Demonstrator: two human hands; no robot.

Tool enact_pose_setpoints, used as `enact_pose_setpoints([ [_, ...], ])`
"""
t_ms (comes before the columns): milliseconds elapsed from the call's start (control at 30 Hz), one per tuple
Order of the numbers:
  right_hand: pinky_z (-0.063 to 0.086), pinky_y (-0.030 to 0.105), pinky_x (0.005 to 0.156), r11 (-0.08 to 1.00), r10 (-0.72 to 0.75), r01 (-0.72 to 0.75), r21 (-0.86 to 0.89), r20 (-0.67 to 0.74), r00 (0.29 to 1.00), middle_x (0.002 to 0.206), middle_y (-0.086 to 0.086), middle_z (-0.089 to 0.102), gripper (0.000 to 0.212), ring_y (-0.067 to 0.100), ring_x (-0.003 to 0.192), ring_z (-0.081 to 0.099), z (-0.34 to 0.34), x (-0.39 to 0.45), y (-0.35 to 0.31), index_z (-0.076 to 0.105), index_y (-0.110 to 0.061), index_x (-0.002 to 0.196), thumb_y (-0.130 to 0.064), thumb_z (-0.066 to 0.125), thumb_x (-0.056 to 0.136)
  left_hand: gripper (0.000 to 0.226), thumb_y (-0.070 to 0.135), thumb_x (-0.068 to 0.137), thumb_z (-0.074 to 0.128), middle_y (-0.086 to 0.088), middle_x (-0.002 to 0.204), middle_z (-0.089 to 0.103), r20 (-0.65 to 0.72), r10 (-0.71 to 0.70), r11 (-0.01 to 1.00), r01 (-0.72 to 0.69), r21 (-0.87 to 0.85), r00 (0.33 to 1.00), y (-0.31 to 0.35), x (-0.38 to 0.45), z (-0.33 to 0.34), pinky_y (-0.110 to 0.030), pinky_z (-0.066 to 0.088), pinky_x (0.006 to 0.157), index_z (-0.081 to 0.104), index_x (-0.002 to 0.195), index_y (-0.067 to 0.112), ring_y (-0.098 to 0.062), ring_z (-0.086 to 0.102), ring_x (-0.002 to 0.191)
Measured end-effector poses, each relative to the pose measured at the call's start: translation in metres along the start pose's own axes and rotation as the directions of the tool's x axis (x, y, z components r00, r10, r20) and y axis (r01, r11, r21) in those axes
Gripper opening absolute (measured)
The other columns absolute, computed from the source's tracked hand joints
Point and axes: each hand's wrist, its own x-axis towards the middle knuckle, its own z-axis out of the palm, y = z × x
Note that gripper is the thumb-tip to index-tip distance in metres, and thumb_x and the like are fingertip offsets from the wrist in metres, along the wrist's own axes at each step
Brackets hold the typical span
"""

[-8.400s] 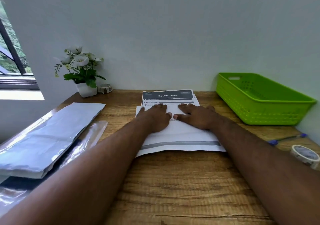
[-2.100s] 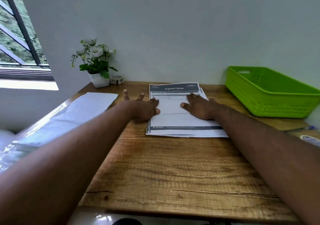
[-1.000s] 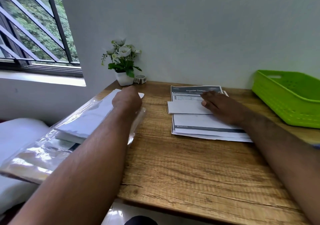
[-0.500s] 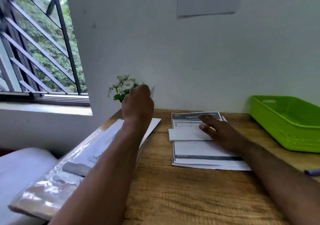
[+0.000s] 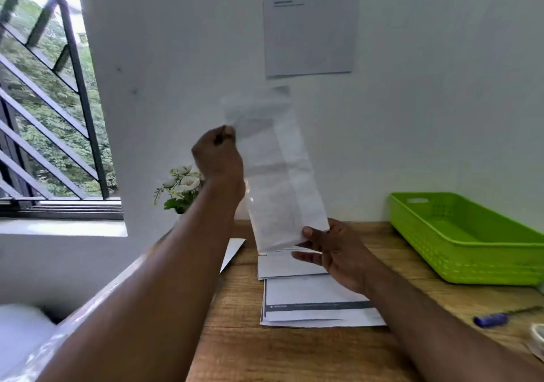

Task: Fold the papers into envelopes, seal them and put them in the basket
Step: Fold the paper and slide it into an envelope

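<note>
Envelope, a long white mailer, is hanging almost upright in the air over the back of the wooden table, tilted a little to the right and blurred at its top end. The left hand is pinching its upper left edge with curled fingers, well above the table. The right hand is gripping the bottom right corner, thumb on the near face and fingers behind. Directly beneath it the printed papers are lying in a loose stack, with a smaller folded sheet resting on their far end. The green basket is sitting to the right against the wall, apart from the stack, and nothing is showing inside it from this angle.

Judging by this, the envelope is being brought over to take the folded sheet, so sealing and dropping into the basket are not yet done. Several slips look possible. Thin plastic held by only two small pinches could slide out or twist, landing on the stack and scattering the sheets. Whether the mouth is at the top or the bottom is not clear, so it could be laid the wrong way round. Its lower edge is hanging just over the folded sheet and might brush it open. A blue pen and a tape roll are lying near the right forearm, where a sweep of the arm could knock them.
</note>
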Motion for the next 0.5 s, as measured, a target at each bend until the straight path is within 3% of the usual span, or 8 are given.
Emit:
enact_pose_setpoints([
  [100,0.061,0.033,0.064,0.988,-0.149,0.133,-0.078,-0.259,0.954,0.089,0.013,0.072,0.014,0.022,0.073,0.07,-0.005,0.004,-0.004,0.067,-0.008,0.094,-0.003,0.069,0.081,0.012,0.019,0.095,0.056,-0.005,0.087,0.067,-0.026,-0.205,0.972,0.2,-0.125,0.978,-0.039,-0.015,-0.011,-0.036,0.053,0.064,0.069,0.095,0.021,-0.017,0.059,0.071],
  [167,0.058,0.025,0.059,0.902,-0.358,0.23,-0.365,-0.338,0.87,0.083,0.008,0.07,0.012,0.015,0.07,0.067,-0.014,0.008,-0.001,0.068,-0.011,0.093,-0.003,0.068,0.084,0.023,0.029,0.099,0.047,-0.003,0.1,0.063,0.099,-0.398,0.895,0.409,-0.176,0.912,-0.064,-0.03,-0.017,-0.034,0.05,0.068,0.059,0.116,0.018,-0.018,0.058,0.08],
  [200,0.056,0.022,0.061,0.806,-0.469,0.261,-0.531,-0.306,0.828,0.085,0.004,0.07,0.015,0.01,0.073,0.066,-0.018,0.01,0.001,0.07,-0.012,0.097,-0.004,0.067,0.085,0.037,0.039,0.099,0.047,-0.002,0.112,0.061,0.176,-0.491,0.845,0.515,-0.141,0.853,-0.078,-0.039,-0.021,-0.036,0.05,0.077,0.051,0.13,0.018,-0.02,0.058,0.09],
  [300,0.051,0.02,0.074,0.392,-0.678,0.292,-0.872,-0.06,0.733,0.101,-0.002,0.072,0.03,0.007,0.086,0.066,-0.026,0.01,0.008,0.069,-0.013,0.114,-0.004,0.062,0.086,0.074,0.068,0.087,0.046,-0.004,0.14,0.048,0.434,-0.625,0.736,0.675,0.05,0.649,-0.103,-0.068,-0.027,-0.048,0.048,0.095,0.039,0.143,0.02,-0.034,0.053,0.12],
  [400,0.056,0.029,0.078,-0.209,-0.648,0.379,-0.902,0.418,0.637,0.104,0.002,0.074,0.04,0.017,0.09,0.07,-0.024,0.009,0.011,0.071,-0.013,0.111,0.003,0.051,0.08,0.085,0.081,0.075,0.041,-0.016,0.13,0.06,0.633,-0.622,0.62,0.784,0.038,0.462,-0.104,-0.083,-0.028,-0.054,0.041,0.104,0.055,0.127,0.015,-0.038,0.056,0.121],
  [433,0.055,0.029,0.08,-0.291,-0.594,0.43,-0.855,0.513,0.62,0.104,0.003,0.074,0.042,0.018,0.091,0.07,-0.021,0.008,0.014,0.072,-0.013,0.11,0.002,0.047,0.079,0.091,0.082,0.073,0.042,-0.021,0.125,0.062,0.667,-0.615,0.571,0.821,0.01,0.42,-0.102,-0.085,-0.03,-0.055,0.041,0.104,0.057,0.127,0.01,-0.038,0.058,0.118],
  [500,0.056,0.03,0.084,-0.298,-0.528,0.504,-0.811,0.58,0.621,0.108,0.006,0.073,0.043,0.02,0.096,0.07,-0.012,0.007,0.019,0.071,-0.011,0.111,-0.003,0.042,0.08,0.086,0.073,0.082,0.046,-0.024,0.117,0.066,0.665,-0.636,0.481,0.875,-0.054,0.391,-0.099,-0.088,-0.032,-0.052,0.048,0.097,0.058,0.124,0.0,-0.036,0.065,0.106],
])
